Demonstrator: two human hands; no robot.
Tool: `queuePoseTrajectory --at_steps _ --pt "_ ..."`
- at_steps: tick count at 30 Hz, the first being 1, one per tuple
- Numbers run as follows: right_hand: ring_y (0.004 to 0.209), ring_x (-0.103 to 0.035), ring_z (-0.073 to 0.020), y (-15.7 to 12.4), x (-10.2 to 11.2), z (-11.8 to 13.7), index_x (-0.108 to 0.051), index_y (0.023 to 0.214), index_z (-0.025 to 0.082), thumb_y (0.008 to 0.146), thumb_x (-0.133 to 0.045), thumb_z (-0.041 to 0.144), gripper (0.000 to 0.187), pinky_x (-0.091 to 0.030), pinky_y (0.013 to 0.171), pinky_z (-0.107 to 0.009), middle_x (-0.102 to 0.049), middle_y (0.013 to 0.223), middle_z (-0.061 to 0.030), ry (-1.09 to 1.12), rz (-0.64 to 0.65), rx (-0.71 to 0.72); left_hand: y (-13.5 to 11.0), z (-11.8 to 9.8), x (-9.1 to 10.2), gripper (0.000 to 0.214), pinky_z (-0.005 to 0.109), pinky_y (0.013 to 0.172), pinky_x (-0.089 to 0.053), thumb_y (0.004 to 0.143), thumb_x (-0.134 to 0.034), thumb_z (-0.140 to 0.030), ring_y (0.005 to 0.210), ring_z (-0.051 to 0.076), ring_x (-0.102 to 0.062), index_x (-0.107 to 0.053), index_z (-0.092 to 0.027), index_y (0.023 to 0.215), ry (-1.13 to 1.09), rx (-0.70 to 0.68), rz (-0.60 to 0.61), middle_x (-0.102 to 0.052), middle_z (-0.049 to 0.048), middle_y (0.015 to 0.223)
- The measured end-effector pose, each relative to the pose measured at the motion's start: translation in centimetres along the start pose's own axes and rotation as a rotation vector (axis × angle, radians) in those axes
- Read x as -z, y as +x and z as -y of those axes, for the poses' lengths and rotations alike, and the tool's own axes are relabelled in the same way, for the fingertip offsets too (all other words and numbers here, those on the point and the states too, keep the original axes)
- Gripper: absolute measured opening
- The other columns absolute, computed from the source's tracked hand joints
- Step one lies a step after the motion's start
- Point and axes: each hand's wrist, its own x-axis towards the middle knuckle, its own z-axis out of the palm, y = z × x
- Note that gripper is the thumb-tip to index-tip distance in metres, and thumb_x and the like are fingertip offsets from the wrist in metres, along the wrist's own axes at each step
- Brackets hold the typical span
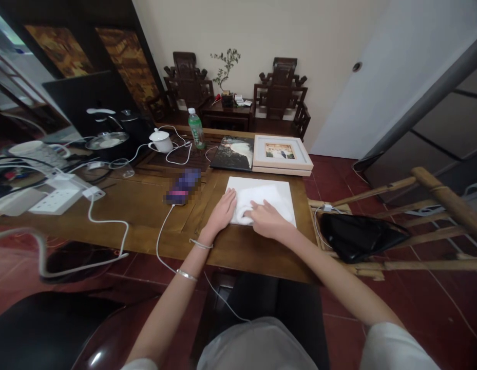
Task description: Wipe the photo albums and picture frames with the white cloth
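Observation:
A white square panel [277, 191] lies flat on the wooden table [146, 216] in front of me. A white cloth [248, 205] is bunched on its near left part. My left hand [222, 213] rests flat at the panel's left edge, fingers stretched out and touching the cloth. My right hand [267, 218] presses on the cloth with its fingers curled over it.
A framed photo [282, 152] and a dark print [233, 153] lie behind the panel. A phone [183, 187] on a cable, a green bottle [196, 128], a white cup [161, 140], power strips [59, 198] and a kettle [107, 134] fill the left. A bamboo chair [415, 226] holding a black bag [357, 236] stands right.

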Motion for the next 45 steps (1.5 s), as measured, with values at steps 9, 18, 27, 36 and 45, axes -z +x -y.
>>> queuePoseTrajectory --at_steps 9,18,27,36,45 --pt "0.114 -0.052 -0.0298 8.2 0.1 -3.0 -0.057 0.121 0.018 0.083 -0.038 0.008 0.043 -0.035 0.094 -0.046 -0.063 0.115 -0.0153 0.023 -0.114 -0.130 0.8 0.6 0.2 0.040 0.046 0.107 -0.035 0.088 -0.041 -0.027 0.125 0.029 -0.044 -0.054 -0.014 0.124 0.196 -0.074 0.008 -0.051 0.0135 0.131" --pt "0.107 -0.057 -0.0249 12.1 0.5 -2.1 -0.059 0.121 0.023 0.084 -0.042 0.011 0.042 -0.040 0.089 -0.036 -0.064 0.115 -0.0108 0.050 -0.114 -0.098 0.9 0.9 0.6 0.040 0.045 0.107 -0.034 0.091 -0.036 -0.029 0.123 0.028 -0.044 -0.054 -0.012 0.122 0.211 -0.135 0.056 -0.052 0.0155 0.127" --pt "0.101 -0.061 -0.0263 4.4 1.1 -8.4 -0.062 0.116 0.018 0.078 -0.040 0.003 0.047 -0.044 0.084 -0.034 -0.067 0.108 -0.0135 0.041 -0.096 -0.281 0.4 1.2 0.8 0.048 0.045 0.113 -0.027 0.093 -0.034 -0.030 0.134 0.027 -0.034 -0.043 -0.013 0.136 0.199 -0.129 0.093 -0.042 0.0140 0.142" --pt "0.132 -0.037 -0.0326 -4.4 -2.3 -8.7 -0.058 0.116 0.010 0.070 -0.039 -0.002 0.051 -0.028 0.103 -0.057 -0.042 0.141 -0.0240 0.007 -0.116 -0.256 -0.1 0.7 1.0 0.047 0.044 0.112 -0.029 0.092 -0.037 -0.029 0.132 0.027 -0.037 -0.045 -0.010 0.134 0.230 -0.132 0.072 -0.044 0.0161 0.139" --pt "0.139 -0.024 -0.0305 -9.9 -3.5 -3.8 -0.063 0.099 0.017 0.064 -0.037 -0.006 0.050 -0.020 0.107 -0.065 -0.044 0.143 -0.0114 0.091 -0.127 0.007 0.4 1.0 0.8 0.050 0.042 0.117 -0.020 0.095 -0.029 -0.033 0.141 0.023 -0.024 -0.041 -0.011 0.138 0.184 -0.073 0.138 -0.035 0.0121 0.149"
